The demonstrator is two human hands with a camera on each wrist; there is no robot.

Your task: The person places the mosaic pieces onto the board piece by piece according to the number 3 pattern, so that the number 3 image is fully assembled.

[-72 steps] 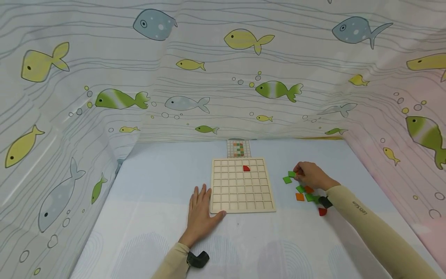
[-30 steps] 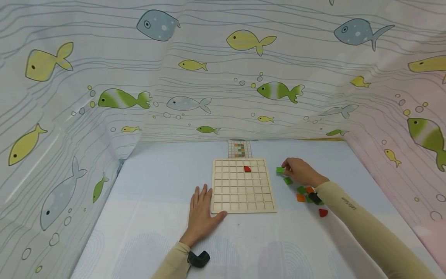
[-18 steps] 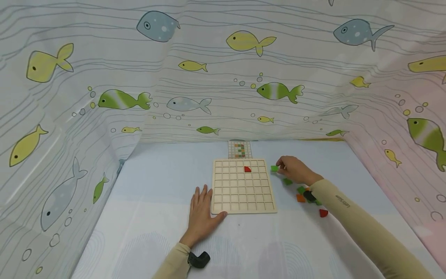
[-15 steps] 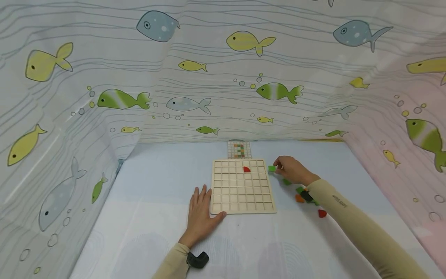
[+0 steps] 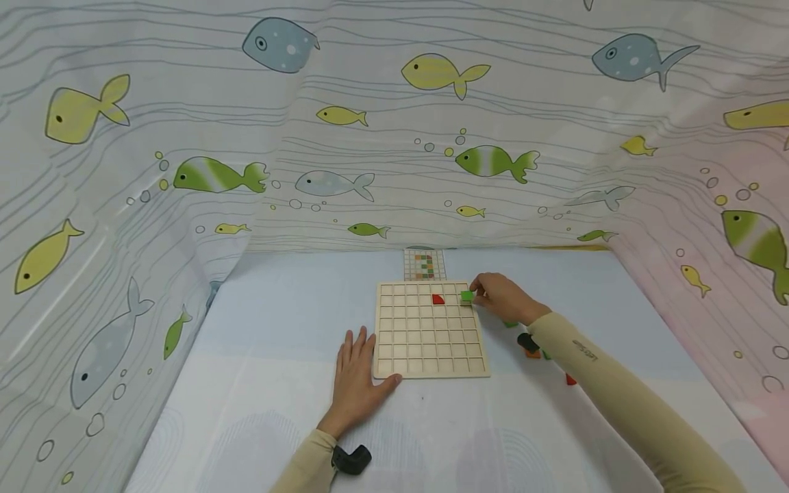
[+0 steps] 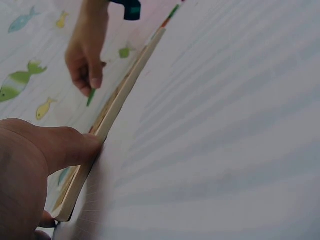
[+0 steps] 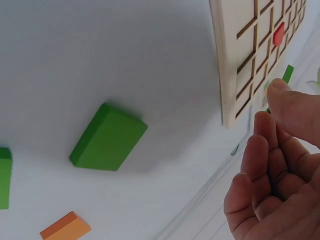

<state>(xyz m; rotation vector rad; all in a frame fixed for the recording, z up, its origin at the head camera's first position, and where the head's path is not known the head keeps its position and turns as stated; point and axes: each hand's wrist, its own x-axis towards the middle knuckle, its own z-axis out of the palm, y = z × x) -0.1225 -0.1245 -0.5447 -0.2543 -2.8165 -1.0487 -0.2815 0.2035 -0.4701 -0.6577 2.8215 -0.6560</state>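
My right hand (image 5: 502, 297) pinches a green square tile (image 5: 466, 296) between thumb and fingertips, over the right edge of the wooden grid board (image 5: 431, 342). In the right wrist view the green tile's end sticks out past the thumb. A red tile (image 5: 437, 299) with one rounded corner lies in a cell near the board's top. My left hand (image 5: 356, 380) rests at the board's lower left corner with fingers spread, its thumb (image 6: 75, 147) against the front edge in the left wrist view.
Behind the board lies a pattern card (image 5: 424, 266) with coloured squares. Right of the board lie loose tiles: a green one (image 7: 109, 137), an orange one (image 7: 66, 227) and a red one (image 5: 570, 378), partly hidden under the right forearm. A fish-print sheet (image 5: 382, 137) rises behind.
My right hand has carried the green tile left from beside the loose tiles to over the board's upper right edge. The left hand and the red tile on the board stay put.
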